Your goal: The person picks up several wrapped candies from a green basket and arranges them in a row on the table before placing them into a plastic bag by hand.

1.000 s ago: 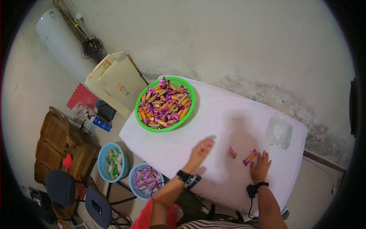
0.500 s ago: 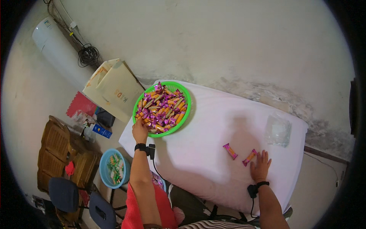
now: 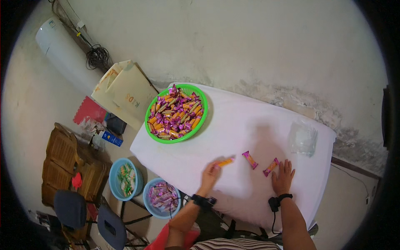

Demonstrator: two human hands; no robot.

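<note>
My left hand [image 3: 209, 176] holds an orange wrapped candy [image 3: 225, 162] at its fingertips, low over the white tablecloth [image 3: 241, 125]. My right hand [image 3: 283, 177] lies flat on the cloth, fingers spread, beside a pink wrapped candy [image 3: 271, 167]. Another pink candy [image 3: 250, 159] lies between the two hands. A green basket [image 3: 204, 112] heaped with orange and purple wrapped candies stands at the table's far left. A clear plastic bag [image 3: 303, 138] lies on the cloth beyond my right hand.
Two blue baskets [image 3: 116, 188] [image 3: 146, 204] of candies sit on the floor left of the table. Wooden furniture [image 3: 62, 160], a dark chair [image 3: 71, 206], a cream folded board [image 3: 125, 93] and a white cylinder [image 3: 62, 52] stand by the wall.
My left hand went from the table out to the green basket and came back toward the middle holding an orange candy. My right hand stayed flat on the cloth.
</note>
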